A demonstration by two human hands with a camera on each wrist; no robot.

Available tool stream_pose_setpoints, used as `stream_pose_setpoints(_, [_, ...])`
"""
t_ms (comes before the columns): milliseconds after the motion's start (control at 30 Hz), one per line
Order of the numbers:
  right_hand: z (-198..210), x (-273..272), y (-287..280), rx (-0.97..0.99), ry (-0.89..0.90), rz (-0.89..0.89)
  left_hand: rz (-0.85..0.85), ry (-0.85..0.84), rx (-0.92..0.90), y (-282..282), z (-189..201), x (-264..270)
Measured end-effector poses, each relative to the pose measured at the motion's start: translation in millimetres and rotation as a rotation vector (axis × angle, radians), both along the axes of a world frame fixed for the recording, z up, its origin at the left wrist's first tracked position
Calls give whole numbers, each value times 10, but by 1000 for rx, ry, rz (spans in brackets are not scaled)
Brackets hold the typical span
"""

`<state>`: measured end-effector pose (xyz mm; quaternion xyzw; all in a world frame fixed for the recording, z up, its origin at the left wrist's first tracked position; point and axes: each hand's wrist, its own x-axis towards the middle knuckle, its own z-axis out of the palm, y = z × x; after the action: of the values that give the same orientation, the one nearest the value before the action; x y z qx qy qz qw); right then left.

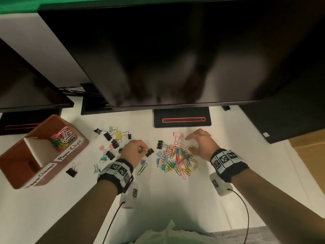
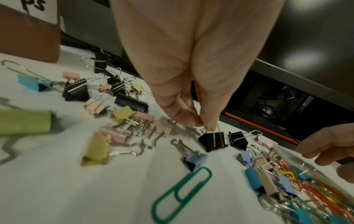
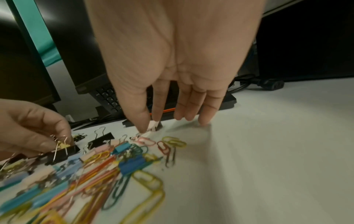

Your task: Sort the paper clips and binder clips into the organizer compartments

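My left hand [image 1: 143,149] [image 2: 201,125] pinches the wire handles of a black binder clip [image 1: 149,152] [image 2: 213,141] just above the white table, together with something small and yellow. My right hand [image 1: 190,144] [image 3: 150,124] hovers with straight, spread fingers at the far edge of a mixed pile of coloured paper clips and small binder clips [image 1: 175,160] [image 3: 118,160]. Its thumb tip is beside a pink binder clip [image 1: 177,135] [image 3: 153,125]. The brown organizer [image 1: 82,143] stands at the left; its "Paper Clips" compartment holds coloured paper clips [image 1: 64,138].
Loose binder clips [image 1: 112,143] lie between the organizer and my left hand, one black clip [image 1: 71,172] near the organizer front, and a green paper clip [image 1: 142,169] [image 2: 182,195] lies by my left wrist. A large monitor [image 1: 158,59] overhangs; its stand base [image 1: 182,125] sits behind the pile.
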<state>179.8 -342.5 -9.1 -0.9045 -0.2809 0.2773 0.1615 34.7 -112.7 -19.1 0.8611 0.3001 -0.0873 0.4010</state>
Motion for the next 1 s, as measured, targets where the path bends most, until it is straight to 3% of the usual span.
stream_pose_setpoints(200, [-25,-142,5,-53,99,7,58,-18,-93,5,49,-42])
stream_pose_setpoints(367, [-86,-224,39,-117,122,70,83,-31,-66,90,101,-132])
stream_pose_setpoints(467, [-125,-254,84,-82,119,37,60,-26,-23,112,126,-170])
stream_pose_setpoints(700, [-91,-266,113,67,93,-7,96,-63,-118,131,169,-266])
stream_pose_setpoints(833, [-55,-303,27,24,47,-49,160,-83,-99,118,182,-234])
stream_pose_setpoints(1000, [-55,-422,-108,-153,32,-60,-33,72,58,55,137,-303])
